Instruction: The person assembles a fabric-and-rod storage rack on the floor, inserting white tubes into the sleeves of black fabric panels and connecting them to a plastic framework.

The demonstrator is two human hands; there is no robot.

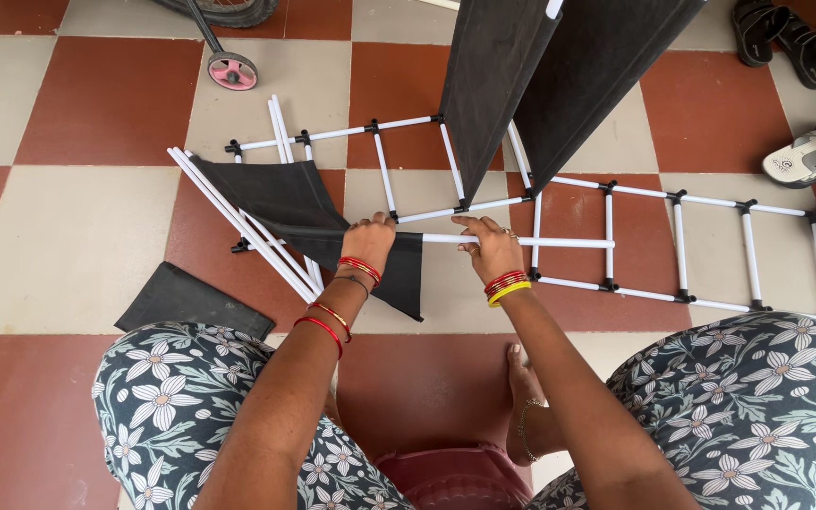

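My left hand (368, 238) grips the edge of a black fabric shelf panel (290, 203) where a white rod (559, 243) enters its sleeve. My right hand (490, 247) closes on that same rod just to the right of the fabric. The panel's far side hangs on several loose white rods (238, 222) lying diagonally. Behind it stand two white ladder-like rack frames with black connectors, a left frame (384, 170) and a right frame (710, 246). Two black fabric panels (540, 85) stand upright between the frames.
A folded black fabric piece (191, 300) lies on the red and cream tiled floor (68, 246) at left. A small pink wheel on a stand (231, 69) is at the back. Sandals and slippers (805, 104) crowd the right edge. My floral-trousered knees fill the foreground.
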